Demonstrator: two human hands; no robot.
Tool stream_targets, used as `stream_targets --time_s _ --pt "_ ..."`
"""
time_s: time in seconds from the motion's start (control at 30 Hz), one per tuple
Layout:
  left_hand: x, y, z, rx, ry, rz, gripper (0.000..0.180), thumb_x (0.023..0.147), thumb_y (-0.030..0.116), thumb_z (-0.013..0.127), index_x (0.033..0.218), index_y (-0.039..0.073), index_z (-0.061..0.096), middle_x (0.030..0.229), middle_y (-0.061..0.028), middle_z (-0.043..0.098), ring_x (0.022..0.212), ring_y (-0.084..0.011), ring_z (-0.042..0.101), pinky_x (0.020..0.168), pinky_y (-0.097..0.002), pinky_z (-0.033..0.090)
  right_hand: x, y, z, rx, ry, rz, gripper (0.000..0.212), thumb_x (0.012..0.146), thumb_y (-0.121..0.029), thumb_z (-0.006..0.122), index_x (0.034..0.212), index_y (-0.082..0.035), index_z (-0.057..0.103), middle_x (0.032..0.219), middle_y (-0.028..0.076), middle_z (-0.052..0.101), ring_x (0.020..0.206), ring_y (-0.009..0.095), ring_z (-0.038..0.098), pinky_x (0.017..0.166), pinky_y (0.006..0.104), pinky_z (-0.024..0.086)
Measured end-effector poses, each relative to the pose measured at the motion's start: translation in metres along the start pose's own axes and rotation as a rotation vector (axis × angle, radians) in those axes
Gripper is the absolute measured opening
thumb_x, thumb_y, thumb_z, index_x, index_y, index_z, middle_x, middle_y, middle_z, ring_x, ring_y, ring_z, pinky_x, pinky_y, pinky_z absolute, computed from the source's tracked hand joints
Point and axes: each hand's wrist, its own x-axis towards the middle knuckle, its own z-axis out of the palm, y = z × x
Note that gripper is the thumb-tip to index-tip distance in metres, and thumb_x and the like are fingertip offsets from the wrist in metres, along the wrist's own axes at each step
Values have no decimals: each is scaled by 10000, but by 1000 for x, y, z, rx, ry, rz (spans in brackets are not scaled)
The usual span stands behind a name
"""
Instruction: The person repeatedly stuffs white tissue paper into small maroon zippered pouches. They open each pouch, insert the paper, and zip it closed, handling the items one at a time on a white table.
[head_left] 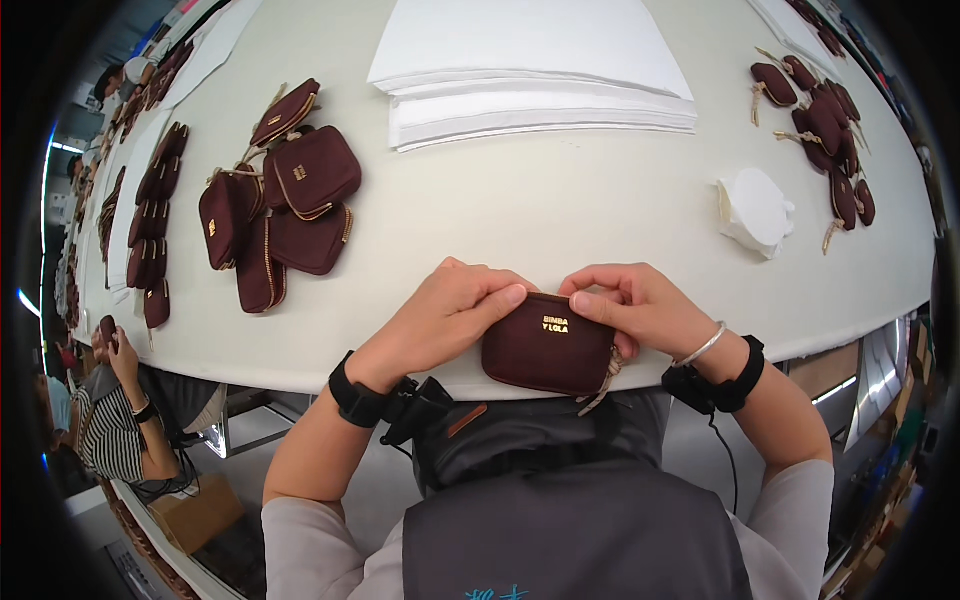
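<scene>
At the table's near edge I hold a small dark maroon zip pouch (548, 350) with gold lettering on its front and a beige cord hanging from its right side. My left hand (465, 303) pinches the pouch's upper left edge between thumb and fingers. On the upper right corner my right hand (630, 305) is closed, its thumb on the front and some fingers behind, partly hidden. The pouch's zip runs along its top edge under both thumbs. Whether the zip is fully closed cannot be told.
A pile of similar maroon pouches (310, 172) lies to the left, and another cluster (825, 125) at the far right. Stacked white sheets (540, 60) lie at the back. Right of centre is a white crumpled roll-like item (757, 212). A co-worker's arm (135, 375) shows at far left.
</scene>
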Motion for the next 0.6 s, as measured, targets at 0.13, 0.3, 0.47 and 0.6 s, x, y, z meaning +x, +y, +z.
stream_targets --time_s 0.13,0.3,0.47,0.6 --pt "-3 1 6 381 31 83 287 1054 265 524 1058 64 729 819 -81 662 805 -257 601 861 -374 419 -1 5 2 -63 16 6 261 990 -243 696 1104 -14 750 735 -18 678 526 22 516 475 207 420" --pt "-8 -6 13 427 61 62 240 1039 256 544 1089 102 721 881 -78 665 892 -248 611 939 -378 369 8 19 -4 -226 1 -167 270 942 -241 749 1107 -27 755 783 17 732 680 54 613 640 242 513" --pt "-5 6 0 244 16 34 262 1049 257 537 1126 87 721 928 -115 704 866 -271 640 943 -404 422 13 -31 -24 -678 -55 -218 276 913 -319 744 1023 -68 770 806 94 754 676 208 682 706 320 540" --pt "21 3 -48 267 222 32 267 1034 225 566 1226 89 692 1061 -110 694 966 -254 612 1023 -398 426 81 -91 -67 -833 412 -597 222 926 -273 708 994 -67 757 863 108 750 795 262 709 749 355 553"
